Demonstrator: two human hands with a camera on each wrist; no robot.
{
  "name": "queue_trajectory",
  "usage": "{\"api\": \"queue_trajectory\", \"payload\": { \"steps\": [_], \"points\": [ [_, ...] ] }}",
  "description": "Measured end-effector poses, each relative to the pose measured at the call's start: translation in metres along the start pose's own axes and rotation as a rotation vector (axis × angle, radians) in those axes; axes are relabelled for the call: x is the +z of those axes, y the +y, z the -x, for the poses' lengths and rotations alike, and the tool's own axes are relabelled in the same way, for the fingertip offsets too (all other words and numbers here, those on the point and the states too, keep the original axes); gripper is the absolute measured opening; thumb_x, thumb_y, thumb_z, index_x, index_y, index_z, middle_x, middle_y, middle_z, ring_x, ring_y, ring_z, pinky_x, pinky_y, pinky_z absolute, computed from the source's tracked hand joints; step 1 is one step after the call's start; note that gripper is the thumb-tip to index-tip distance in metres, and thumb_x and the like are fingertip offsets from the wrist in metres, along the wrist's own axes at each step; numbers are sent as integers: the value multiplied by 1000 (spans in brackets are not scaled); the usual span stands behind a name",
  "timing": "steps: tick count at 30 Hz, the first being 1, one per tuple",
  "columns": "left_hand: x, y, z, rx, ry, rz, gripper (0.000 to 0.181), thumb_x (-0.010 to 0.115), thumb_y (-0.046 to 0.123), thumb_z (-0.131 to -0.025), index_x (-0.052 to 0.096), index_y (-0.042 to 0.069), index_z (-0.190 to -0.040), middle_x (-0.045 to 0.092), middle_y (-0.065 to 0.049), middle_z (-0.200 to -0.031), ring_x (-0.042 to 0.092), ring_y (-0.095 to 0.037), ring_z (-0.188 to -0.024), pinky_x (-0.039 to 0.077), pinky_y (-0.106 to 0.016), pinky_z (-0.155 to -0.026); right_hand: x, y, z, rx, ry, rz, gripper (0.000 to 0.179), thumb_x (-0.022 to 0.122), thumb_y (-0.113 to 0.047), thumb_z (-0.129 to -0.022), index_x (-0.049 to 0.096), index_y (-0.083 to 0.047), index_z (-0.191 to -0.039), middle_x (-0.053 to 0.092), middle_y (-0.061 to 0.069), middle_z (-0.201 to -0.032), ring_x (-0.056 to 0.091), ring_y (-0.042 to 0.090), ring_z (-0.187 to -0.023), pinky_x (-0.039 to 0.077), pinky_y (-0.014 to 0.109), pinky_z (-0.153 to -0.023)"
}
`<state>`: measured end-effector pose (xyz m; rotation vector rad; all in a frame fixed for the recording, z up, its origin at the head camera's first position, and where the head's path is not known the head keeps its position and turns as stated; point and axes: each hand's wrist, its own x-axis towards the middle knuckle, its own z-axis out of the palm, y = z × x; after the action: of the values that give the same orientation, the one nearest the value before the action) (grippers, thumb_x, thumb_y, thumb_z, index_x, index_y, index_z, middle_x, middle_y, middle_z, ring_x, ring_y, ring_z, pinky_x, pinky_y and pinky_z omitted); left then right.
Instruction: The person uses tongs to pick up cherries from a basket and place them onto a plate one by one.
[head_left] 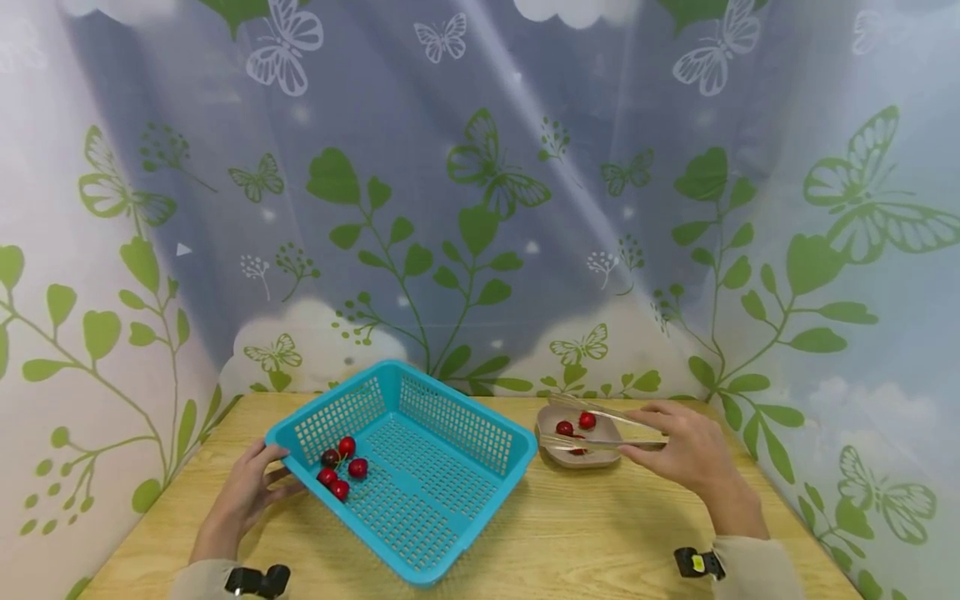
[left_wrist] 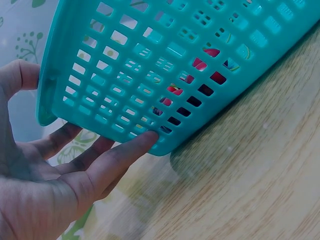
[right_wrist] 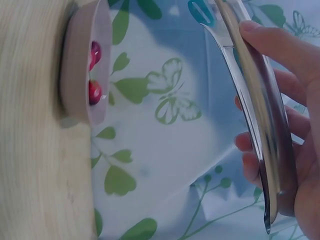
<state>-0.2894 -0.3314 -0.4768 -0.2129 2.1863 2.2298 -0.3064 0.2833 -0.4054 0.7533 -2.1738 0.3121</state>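
At its left corner, a blue perforated plastic basket point(head_left: 408, 482) is held by my left hand point(head_left: 243, 492). In the left wrist view the thumb lies at the basket rim point(left_wrist: 46, 100) and a fingertip touches the outer wall. Several red cherries point(head_left: 357, 468) lie together in the basket's left part, one darker than the others. My right hand point(head_left: 693, 450) grips metal tongs point(right_wrist: 272, 135), whose two arms stand apart over a small beige bowl point(head_left: 615, 435). Three cherries point(head_left: 587, 420) show in the bowl, partly behind the tongs. Nothing is visibly pinched between the tong tips.
Both things stand on a light wooden table point(head_left: 570, 533), the bowl to the right of the basket near the back edge. A curtain point(head_left: 420, 275) printed with leaves and butterflies surrounds the table's back and sides. Black straps point(head_left: 697, 563) sit on both wrists.
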Motion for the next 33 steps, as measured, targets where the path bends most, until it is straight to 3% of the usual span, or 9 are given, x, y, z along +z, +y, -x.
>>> {"api": "queue_trajectory", "payload": {
  "steps": [5, 10, 18, 26, 29, 33],
  "points": [
    [0, 0, 0, 3, -2, -3, 63, 42, 23, -108, 15, 6, -162, 32, -18, -147, 45, -44, -136, 65, -42, -96, 1, -13, -11, -44, 31, -34, 52, 96, -29, -60, 82, -15, -108, 74, 4, -96, 66, 16, -69, 46, 22, -48],
    [1, 0, 1, -1, 3, -8, 62, 42, 24, -108, 16, 7, -163, 33, -18, -147, 46, -43, -135, 64, -43, -97, 5, -24, -23, -74, 11, -40, 52, 95, -32, -62, 81, -20, -111, 73, 0, -95, 62, 12, -66, 44, 20, -49],
    [-1, -1, -1, -2, -6, -5, 64, 42, 24, -108, 14, 7, -163, 29, -19, -151, 43, -45, -138, 64, -41, -97, 14, -42, -49, -62, -80, -59, 45, 92, -39, -69, 82, -21, -110, 72, -1, -98, 56, 5, -62, 33, 12, -45],
    [-3, 1, -4, -3, 4, -2, 62, 42, 24, -108, 17, 8, -162, 31, -17, -147, 45, -44, -136, 64, -44, -98, 20, -55, -76, -8, -252, -103, 42, 87, -43, -78, 80, -26, -116, 71, -7, -96, 46, 1, -62, 30, 15, -46],
    [-1, 2, -3, 2, 1, -3, 63, 42, 23, -108, 16, 6, -162, 30, -19, -148, 39, -50, -141, 64, -43, -98, 23, -60, -83, -5, -278, -127, 42, 86, -42, -79, 80, -26, -116, 69, -7, -94, 43, 1, -62, 31, 16, -47],
    [1, 1, -1, 3, -6, 6, 63, 42, 22, -108, 15, 5, -162, 30, -20, -146, 35, -54, -143, 64, -42, -96, 26, -69, -89, -7, -306, -152, 41, 86, -41, -79, 80, -24, -116, 73, -3, -102, 57, 7, -70, 43, 19, -53]
  ]
}}
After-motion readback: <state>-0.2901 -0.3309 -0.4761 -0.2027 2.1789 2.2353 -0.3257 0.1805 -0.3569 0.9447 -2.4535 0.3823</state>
